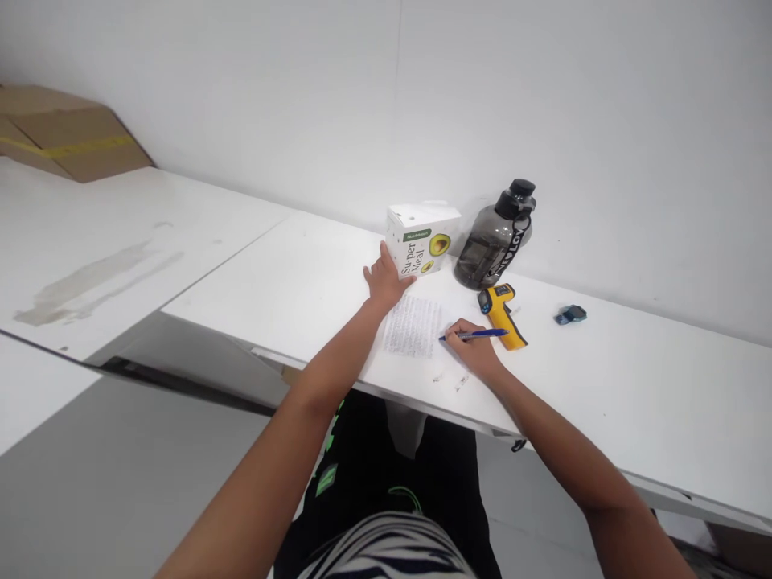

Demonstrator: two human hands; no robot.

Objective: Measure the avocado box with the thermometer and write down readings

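My left hand (386, 278) grips the lower left edge of a white meal box (427, 241) printed with avocados. Its thumb lies along the front and the other fingers are at the box's left side. The box stands upright on the white table. In my right hand (474, 349) is a blue pen (490, 332), with its tip low at the right edge of a sheet (412, 328) densely covered in small handwriting. A yellow infrared thermometer (510, 322) lies just beyond my right hand.
A dark see-through water bottle (490, 241) stands against the wall behind the thermometer. Farther right lies a small teal and black device (570, 314). A cardboard box (72, 133) sits at the far left. Small dark marks (461, 381) show near the table's front edge.
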